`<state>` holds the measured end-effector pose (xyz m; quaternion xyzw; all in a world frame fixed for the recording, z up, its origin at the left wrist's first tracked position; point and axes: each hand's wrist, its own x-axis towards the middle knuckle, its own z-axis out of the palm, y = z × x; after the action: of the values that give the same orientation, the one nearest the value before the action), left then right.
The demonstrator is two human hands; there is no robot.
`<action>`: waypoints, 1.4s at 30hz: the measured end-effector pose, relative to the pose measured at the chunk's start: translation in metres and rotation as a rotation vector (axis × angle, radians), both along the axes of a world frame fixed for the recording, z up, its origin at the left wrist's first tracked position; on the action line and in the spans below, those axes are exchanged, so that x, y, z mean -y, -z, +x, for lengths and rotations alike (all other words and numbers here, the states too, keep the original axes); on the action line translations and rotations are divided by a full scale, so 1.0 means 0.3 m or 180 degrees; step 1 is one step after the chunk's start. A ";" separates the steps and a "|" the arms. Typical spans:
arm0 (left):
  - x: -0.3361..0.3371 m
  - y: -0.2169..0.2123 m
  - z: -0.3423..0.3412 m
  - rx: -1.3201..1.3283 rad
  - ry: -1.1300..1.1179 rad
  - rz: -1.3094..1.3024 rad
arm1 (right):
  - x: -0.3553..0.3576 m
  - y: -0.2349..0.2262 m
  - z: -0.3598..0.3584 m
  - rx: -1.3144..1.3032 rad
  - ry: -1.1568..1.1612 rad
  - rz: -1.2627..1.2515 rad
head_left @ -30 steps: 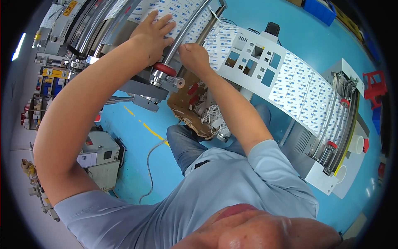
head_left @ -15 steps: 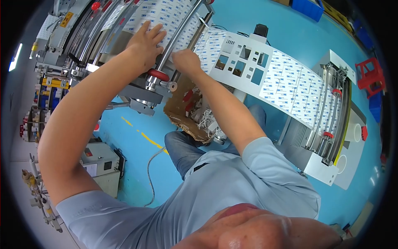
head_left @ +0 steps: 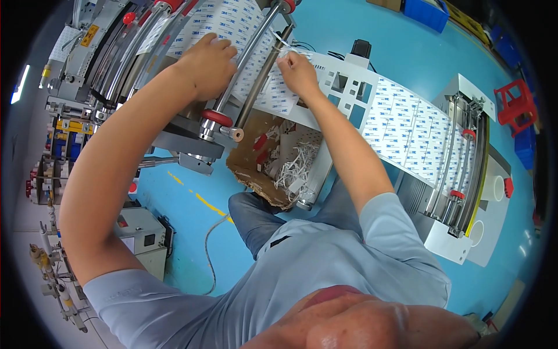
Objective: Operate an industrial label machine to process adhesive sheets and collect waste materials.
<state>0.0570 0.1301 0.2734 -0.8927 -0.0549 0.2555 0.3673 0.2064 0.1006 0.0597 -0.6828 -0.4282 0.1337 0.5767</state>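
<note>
A white sheet [head_left: 224, 18] with small blue print runs up through the machine's rollers. My left hand [head_left: 209, 67] lies on it beside the steel roller with the red collar [head_left: 217, 117], its fingers slightly bent and holding nothing I can see. My right hand [head_left: 299, 73] is closed in a pinch at a thin white strip [head_left: 281, 41], beyond the darker roller [head_left: 263, 75]. Its fingertips partly hide the strip. Under that wrist is a grey-white plate with square cutouts [head_left: 356, 78].
Below the rollers stands a torn cardboard box [head_left: 244, 157] holding tangled white strips [head_left: 297, 168]. The printed web [head_left: 401, 116] continues right to another roller unit [head_left: 450, 168]. A red stool [head_left: 515, 104] and blue bin [head_left: 426, 13] stand farther off; a cable [head_left: 209, 250] lies on the floor.
My right hand has moved right and away from me, from the steel roller to the white strip. My left hand's spread fingers have drawn in on the sheet. More of the box shows.
</note>
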 end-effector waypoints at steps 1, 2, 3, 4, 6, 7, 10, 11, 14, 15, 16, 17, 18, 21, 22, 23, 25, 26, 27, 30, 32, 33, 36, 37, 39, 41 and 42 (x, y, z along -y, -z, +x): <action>-0.018 0.009 0.027 -0.0028 -0.0049 0.0019 | -0.018 0.007 0.026 0.0194 0.0127 -0.0023; -0.035 0.024 0.059 0.0292 0.0206 -0.0032 | -0.037 0.011 0.052 0.0138 0.0110 -0.0011; -0.050 0.040 0.091 0.0616 0.0464 -0.0082 | -0.054 0.013 0.067 0.0162 0.0098 0.0111; -0.061 0.060 0.125 0.0608 0.0485 -0.0070 | -0.071 0.011 0.081 0.0243 0.0254 0.0097; -0.077 0.099 0.188 0.0384 0.0680 0.0179 | -0.096 0.003 0.110 0.0319 0.0432 0.0109; -0.082 0.113 0.213 0.0247 0.0652 0.0236 | -0.105 -0.004 0.132 0.0038 0.0297 -0.0129; -0.108 0.111 0.239 0.0155 0.0750 0.0409 | -0.111 -0.006 0.164 -0.0593 0.0359 -0.0282; -0.119 0.102 0.243 0.0270 0.0700 0.0397 | -0.105 0.000 0.171 -0.1060 0.0104 0.0037; -0.151 0.052 0.242 0.0625 0.0593 0.0195 | -0.096 0.003 0.181 -0.2387 -0.0302 0.0456; -0.154 0.042 0.239 0.0728 0.0600 0.0262 | -0.090 0.004 0.182 -0.2775 -0.0421 0.0665; -0.156 0.039 0.245 0.0538 0.0435 0.0386 | -0.094 0.000 0.175 -0.3169 -0.0463 0.0957; -0.154 0.039 0.247 0.0532 0.0424 0.0379 | -0.093 -0.003 0.169 -0.3186 -0.0518 0.0955; -0.152 0.038 0.251 0.0490 0.0297 0.0377 | -0.095 -0.006 0.158 -0.3799 -0.0780 0.1424; -0.146 0.045 0.260 0.0484 -0.0203 0.0253 | -0.106 -0.016 0.130 -0.4735 -0.1205 0.2118; -0.145 0.049 0.261 0.0514 -0.0573 0.0118 | -0.109 -0.015 0.124 -0.5069 -0.1434 0.2379; -0.146 0.053 0.260 0.0507 -0.0567 0.0124 | -0.113 -0.013 0.119 -0.5076 -0.1355 0.2336; -0.148 0.062 0.250 0.1036 -0.0910 -0.0414 | -0.126 -0.009 0.107 -0.5167 -0.1801 0.2444; -0.150 0.069 0.250 0.1021 -0.0931 -0.0393 | -0.136 -0.009 0.108 -0.5095 -0.1894 0.2329; -0.151 0.078 0.253 0.1073 -0.1044 -0.0558 | -0.143 -0.008 0.104 -0.5006 -0.2174 0.2482; -0.146 0.096 0.255 0.1108 -0.1293 -0.0706 | -0.161 -0.010 0.092 -0.4763 -0.1670 0.2547; -0.136 0.102 0.263 0.1086 -0.1419 -0.0687 | -0.170 -0.013 0.087 -0.5081 -0.1024 0.2640; -0.131 0.101 0.268 0.1078 -0.1552 -0.0677 | -0.172 -0.013 0.087 -0.5232 -0.0699 0.2664; -0.115 0.091 0.278 0.1066 -0.1672 -0.0654 | -0.177 -0.009 0.092 -0.5129 -0.0546 0.2791; -0.110 0.087 0.281 0.1055 -0.1667 -0.0638 | -0.179 -0.008 0.092 -0.5087 -0.0632 0.2853; -0.104 0.078 0.280 0.0988 -0.1628 -0.0616 | -0.182 -0.005 0.087 -0.4046 -0.0395 0.2239; -0.102 0.075 0.284 0.0909 -0.1578 -0.0604 | -0.187 -0.008 0.067 -0.2429 -0.0157 0.1595; -0.103 0.073 0.284 0.0809 -0.1525 -0.0319 | -0.193 -0.014 0.057 -0.1484 -0.0084 0.1413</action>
<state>0.1422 0.1610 0.2515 -0.8962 -0.2973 0.2235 0.2419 0.2236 0.1586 0.0641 -0.4856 -0.3121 0.1974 0.7923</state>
